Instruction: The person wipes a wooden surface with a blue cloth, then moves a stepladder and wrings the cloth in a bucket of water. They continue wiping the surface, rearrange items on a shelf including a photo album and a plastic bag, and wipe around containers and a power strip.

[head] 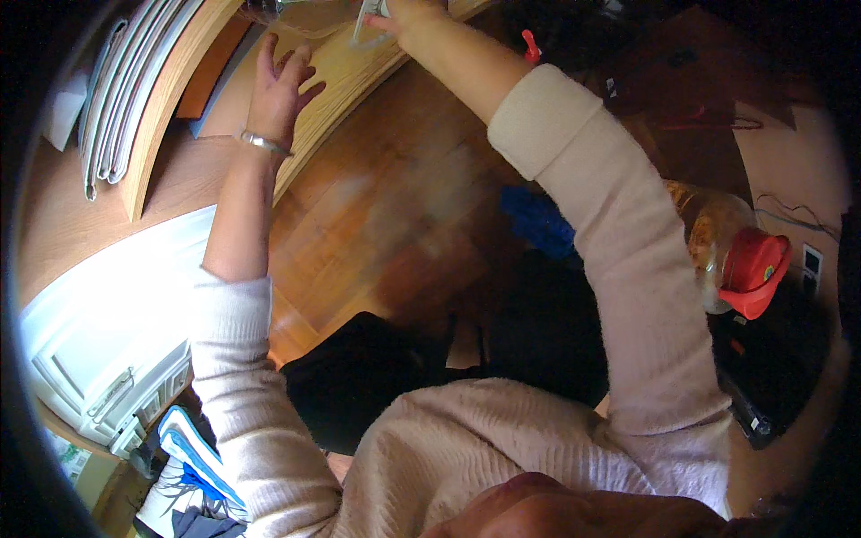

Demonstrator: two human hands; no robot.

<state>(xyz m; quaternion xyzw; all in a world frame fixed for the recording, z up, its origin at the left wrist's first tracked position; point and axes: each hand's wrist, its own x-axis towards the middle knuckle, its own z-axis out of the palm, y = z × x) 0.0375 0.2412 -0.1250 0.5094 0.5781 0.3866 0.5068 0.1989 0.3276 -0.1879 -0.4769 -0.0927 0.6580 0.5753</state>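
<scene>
My left hand (286, 81) is raised over the pale wooden desk edge (336, 101), fingers spread and slightly curled, with nothing in it. A metal bracelet (266, 142) circles that wrist. At the top edge of the picture, my right hand (414, 12) is partly cut off. Its fingers are closed on a clear and white plastic object (366, 25), whose full shape is out of view. Beyond my left fingertips lies some thin transparent material (296, 23), too unclear to name.
Several folders or thin books (131, 94) stand beside an upright wooden board (171, 94) at upper left. Below is a brightly lit white panelled unit (101, 376). On the right are a clear container with a red lid (753, 272), a blue crumpled item (538, 218) and a wall socket (812, 269).
</scene>
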